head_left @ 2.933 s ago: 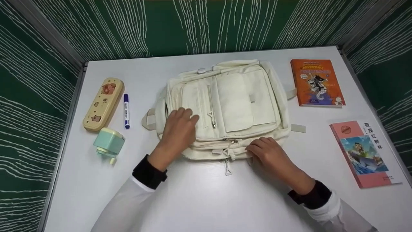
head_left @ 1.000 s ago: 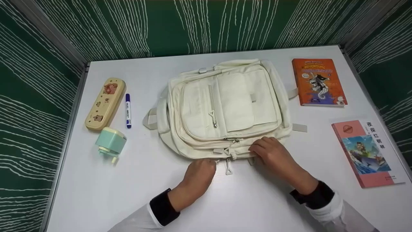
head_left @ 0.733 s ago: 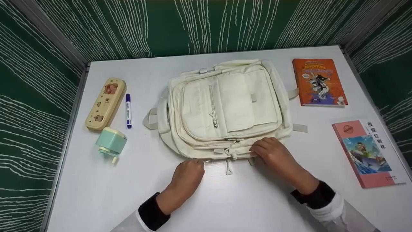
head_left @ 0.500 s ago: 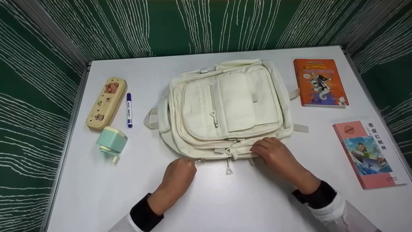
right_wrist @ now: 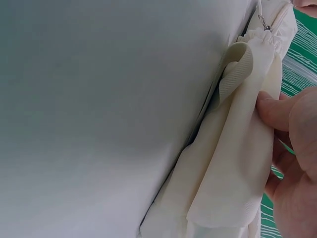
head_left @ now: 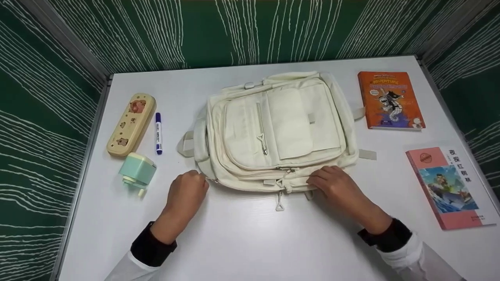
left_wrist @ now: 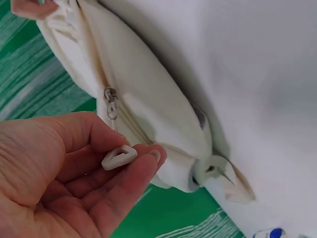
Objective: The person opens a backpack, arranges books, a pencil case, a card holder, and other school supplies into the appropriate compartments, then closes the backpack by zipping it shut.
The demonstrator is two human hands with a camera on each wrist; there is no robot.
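A cream backpack [head_left: 289,125] lies on its back on the white table, top handle to the left. At its lower left corner, my left hand [head_left: 186,197] pinches a pale triangular zipper pull [left_wrist: 120,157]. A cord joins that pull to the metal slider [left_wrist: 111,95] on the bag's side seam, where the zipper looks closed behind it. My right hand [head_left: 335,186] grips the near side of the bag; in the right wrist view its thumb presses on the side pocket [right_wrist: 235,163]. Another triangular pull [head_left: 279,206] hangs over the near edge between the hands.
On the left are a yellow pencil case [head_left: 132,124], a blue-capped marker [head_left: 158,133] and a mint pencil sharpener [head_left: 137,171]. An orange book [head_left: 390,100] and a pink book [head_left: 443,189] lie to the right. Green panels with white lines [head_left: 234,33] surround the table.
My left hand came off the bag's top to its near edge, then slid left along that edge to the corner with the zipper pull. My right hand has kept its grip in place.
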